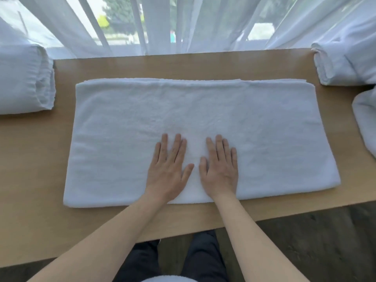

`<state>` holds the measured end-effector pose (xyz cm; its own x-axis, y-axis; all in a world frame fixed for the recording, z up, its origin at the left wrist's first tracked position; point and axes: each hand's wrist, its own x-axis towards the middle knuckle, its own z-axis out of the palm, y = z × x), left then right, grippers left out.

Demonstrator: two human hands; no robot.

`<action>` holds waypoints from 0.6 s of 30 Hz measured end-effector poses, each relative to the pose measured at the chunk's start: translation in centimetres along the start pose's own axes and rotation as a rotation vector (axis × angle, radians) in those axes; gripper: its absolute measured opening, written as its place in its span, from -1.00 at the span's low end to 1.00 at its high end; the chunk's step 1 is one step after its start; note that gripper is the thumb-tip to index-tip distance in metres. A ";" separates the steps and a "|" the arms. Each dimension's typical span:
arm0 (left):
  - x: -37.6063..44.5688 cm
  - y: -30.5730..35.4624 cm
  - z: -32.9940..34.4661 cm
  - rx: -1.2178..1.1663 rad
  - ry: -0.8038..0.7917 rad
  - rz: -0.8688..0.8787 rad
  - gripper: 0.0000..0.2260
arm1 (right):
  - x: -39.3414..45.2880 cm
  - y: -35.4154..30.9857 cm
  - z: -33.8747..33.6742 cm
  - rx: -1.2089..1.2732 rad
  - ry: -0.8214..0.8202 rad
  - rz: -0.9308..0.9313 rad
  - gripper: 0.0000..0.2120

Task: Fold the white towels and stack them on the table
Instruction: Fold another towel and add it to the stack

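Note:
A white towel [203,110], folded into a long rectangle, lies flat across the middle of the wooden table [34,169]. My left hand [168,169] and my right hand [220,169] lie side by side on its near middle, palms down, fingers straight and pressing the cloth. A folded white towel [24,80] sits at the table's left end. Another folded white bundle [345,62] stands at the far right corner, with more white cloth [366,123] at the right edge.
Sheer white curtains [183,23] hang just behind the table's far edge, with a window behind them. The table's near edge runs in front of my legs, over a dark wood floor [315,241].

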<state>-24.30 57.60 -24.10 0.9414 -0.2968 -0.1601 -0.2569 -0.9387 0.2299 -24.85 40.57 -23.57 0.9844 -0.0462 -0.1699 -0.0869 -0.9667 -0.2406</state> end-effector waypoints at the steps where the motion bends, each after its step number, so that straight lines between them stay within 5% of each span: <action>1: 1.0 1.5 0.2 0.004 0.000 0.026 -0.32 | 0.1 2.0 -0.6 -0.002 0.011 0.031 -0.41; 10: 13.0 15.9 2.1 -0.009 0.000 0.228 -0.32 | 1.6 20.9 -6.0 0.009 0.095 0.318 -0.41; 18: 25.1 28.0 2.5 0.073 -0.097 0.323 -0.29 | 1.8 27.0 -8.3 0.202 0.283 0.568 -0.44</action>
<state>-8.46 23.45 -24.09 0.7847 -0.5927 -0.1815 -0.5565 -0.8026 0.2149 -24.15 12.32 -22.49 0.7770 -0.6254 -0.0717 -0.6037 -0.7080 -0.3665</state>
